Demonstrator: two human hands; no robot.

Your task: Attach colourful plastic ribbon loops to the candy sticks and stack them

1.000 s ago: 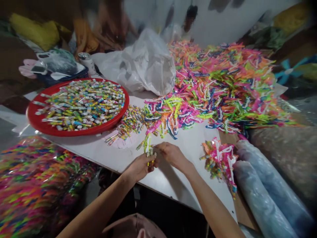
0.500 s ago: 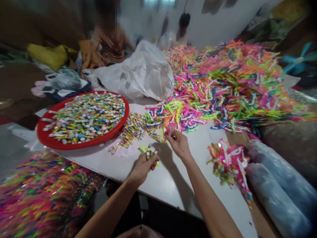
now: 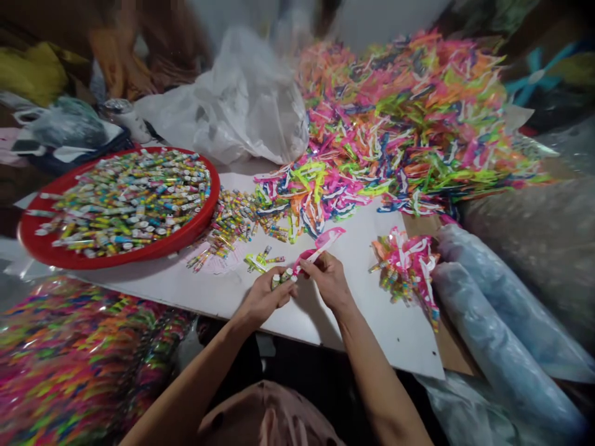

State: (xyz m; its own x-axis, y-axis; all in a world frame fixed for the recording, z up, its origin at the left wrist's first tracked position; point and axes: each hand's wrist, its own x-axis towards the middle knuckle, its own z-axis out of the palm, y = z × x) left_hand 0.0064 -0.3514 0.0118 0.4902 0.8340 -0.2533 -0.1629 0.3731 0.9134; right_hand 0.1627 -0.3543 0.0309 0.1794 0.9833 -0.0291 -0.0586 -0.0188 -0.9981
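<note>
One red tray (image 3: 193, 229) sits left of a loose pile of printed tubes (image 3: 235, 214) on the tabletop (image 3: 385, 334), both seemingly placed for easy reach. The left hand (image 3: 268, 296) curls around gripped tubes (image 3: 276, 282), ends showing — presumably to keep them bunched — while the right hand (image 3: 329, 280) pinches a pink strip (image 3: 331, 236) close by. Counted: one tray, at least two gripped tubes, one pinched strip, one colourful bundle (image 3: 406, 263), two plastic rolls (image 3: 493, 337); the loose pile defies counting.

The right hand (image 3: 328, 282) has drawn back from the colourful heap (image 3: 400, 133), bringing a pink strip (image 3: 331, 236) to the tubes (image 3: 282, 280) in the left hand (image 3: 266, 297). The yellow-green strip (image 3: 255, 264) held there earlier now lies on the desk (image 3: 390, 328), near left of the heap.
</note>
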